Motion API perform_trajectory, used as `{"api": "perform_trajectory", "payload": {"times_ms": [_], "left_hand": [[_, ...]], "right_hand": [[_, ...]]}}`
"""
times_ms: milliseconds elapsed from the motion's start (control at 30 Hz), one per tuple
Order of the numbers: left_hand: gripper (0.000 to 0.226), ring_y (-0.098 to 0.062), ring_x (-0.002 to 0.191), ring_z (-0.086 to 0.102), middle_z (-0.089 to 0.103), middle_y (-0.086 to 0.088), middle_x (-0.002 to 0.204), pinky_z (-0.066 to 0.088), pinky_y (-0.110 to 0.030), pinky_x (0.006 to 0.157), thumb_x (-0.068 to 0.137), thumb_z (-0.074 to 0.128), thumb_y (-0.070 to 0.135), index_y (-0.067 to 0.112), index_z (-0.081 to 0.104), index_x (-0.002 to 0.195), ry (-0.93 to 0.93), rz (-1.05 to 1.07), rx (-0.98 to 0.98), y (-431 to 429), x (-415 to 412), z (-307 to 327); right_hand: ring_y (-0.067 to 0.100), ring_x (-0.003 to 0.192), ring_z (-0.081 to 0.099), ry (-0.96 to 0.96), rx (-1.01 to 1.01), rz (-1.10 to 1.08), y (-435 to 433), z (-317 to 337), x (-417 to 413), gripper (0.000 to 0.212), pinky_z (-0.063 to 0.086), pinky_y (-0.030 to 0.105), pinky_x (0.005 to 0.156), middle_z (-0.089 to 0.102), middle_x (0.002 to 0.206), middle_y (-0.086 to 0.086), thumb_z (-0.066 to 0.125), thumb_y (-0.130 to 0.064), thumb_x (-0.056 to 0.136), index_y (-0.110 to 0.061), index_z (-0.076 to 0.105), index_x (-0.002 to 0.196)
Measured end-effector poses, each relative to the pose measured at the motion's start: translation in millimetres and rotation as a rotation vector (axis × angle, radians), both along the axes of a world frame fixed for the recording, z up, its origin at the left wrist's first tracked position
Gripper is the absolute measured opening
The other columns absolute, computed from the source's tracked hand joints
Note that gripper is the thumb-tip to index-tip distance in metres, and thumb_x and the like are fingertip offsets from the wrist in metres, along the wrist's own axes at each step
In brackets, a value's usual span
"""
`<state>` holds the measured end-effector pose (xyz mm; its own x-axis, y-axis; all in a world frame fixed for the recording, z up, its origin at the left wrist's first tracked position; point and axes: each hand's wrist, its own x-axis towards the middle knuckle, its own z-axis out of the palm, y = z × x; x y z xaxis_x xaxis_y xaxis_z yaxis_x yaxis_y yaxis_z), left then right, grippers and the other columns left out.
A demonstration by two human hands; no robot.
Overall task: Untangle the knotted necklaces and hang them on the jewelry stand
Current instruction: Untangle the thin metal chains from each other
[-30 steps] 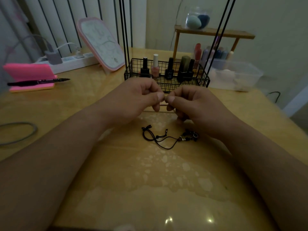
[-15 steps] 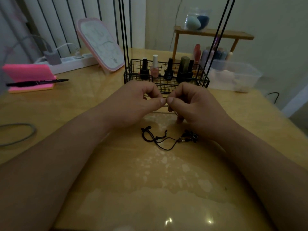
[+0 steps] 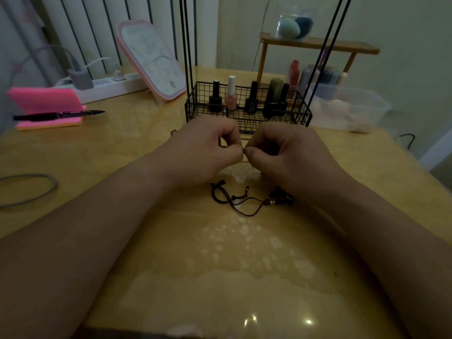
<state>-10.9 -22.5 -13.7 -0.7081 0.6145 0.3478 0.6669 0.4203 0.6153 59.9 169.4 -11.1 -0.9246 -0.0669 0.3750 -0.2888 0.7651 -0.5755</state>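
Observation:
My left hand point(image 3: 208, 152) and my right hand point(image 3: 286, 155) meet thumb to thumb above the wooden table point(image 3: 122, 155), fingers curled, pinching a thin necklace that is almost wholly hidden between the fingertips. A second necklace, a black cord point(image 3: 234, 199) with dark beads at its right end, lies loose on the table just below my hands. Directly behind my hands stands the jewelry stand point(image 3: 247, 118), a black wire basket with tall thin black rods rising out of the frame.
Several nail polish bottles point(image 3: 231, 95) stand in the basket. A pink-framed mirror point(image 3: 151, 62) leans at the back left, next to a power strip point(image 3: 107, 85). A pink notepad with a pen point(image 3: 58, 115) and a grey hair tie point(image 3: 29, 189) lie left. A clear plastic box point(image 3: 349, 108) sits right.
Both hands have sunk slightly and stayed pinched together; the fingers shift a little on the thin necklace. The black cord necklace has not moved.

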Motion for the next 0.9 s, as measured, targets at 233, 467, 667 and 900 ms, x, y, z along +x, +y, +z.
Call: {"api": "perform_trajectory", "payload": {"times_ms": [233,467,667,900], "left_hand": [[0.009,0.003,0.057,0.05,0.058,0.032,0.066,0.035,-0.009,0.052,0.094,0.069,0.024,0.021,0.068,0.086,0.013,0.008,0.012,1.2,0.5,-0.4],[0.01,0.007,0.06,0.052,0.057,0.033,0.065,0.036,-0.008,0.054,0.094,0.071,0.02,0.019,0.067,0.085,0.012,0.006,0.038,3.1,2.3,-1.1],[0.011,0.007,0.057,0.052,0.057,0.029,0.06,0.037,-0.007,0.053,0.095,0.069,0.017,0.018,0.068,0.084,-0.099,0.013,0.104,3.7,3.5,1.9],[0.019,-0.011,0.055,0.049,0.054,0.008,0.056,0.044,-0.032,0.058,0.101,0.063,0.027,0.016,0.072,0.088,-0.359,-0.004,0.143,-0.7,3.0,8.3]], "right_hand": [[-0.005,0.076,0.061,-0.009,0.085,-0.008,3.2,1.9,-0.7,0.006,0.044,0.008,0.061,0.065,0.082,-0.018,0.068,-0.035,0.098,-0.034,0.073,0.096],[0.007,0.067,0.06,0.07,0.138,0.026,0.8,3.9,0.5,0.008,0.05,0.022,0.055,0.063,0.075,-0.01,0.068,-0.027,0.095,-0.024,0.067,0.088],[0.008,0.068,0.059,0.122,0.041,0.018,-0.5,1.0,-1.3,0.007,0.049,0.025,0.057,0.064,0.076,-0.007,0.069,-0.025,0.092,-0.02,0.067,0.088],[0.019,0.079,0.071,-0.002,-0.273,0.051,1.3,2.0,-1.5,0.005,0.062,0.045,0.072,0.072,0.087,0.004,0.068,-0.018,0.097,-0.016,0.07,0.093]]}}
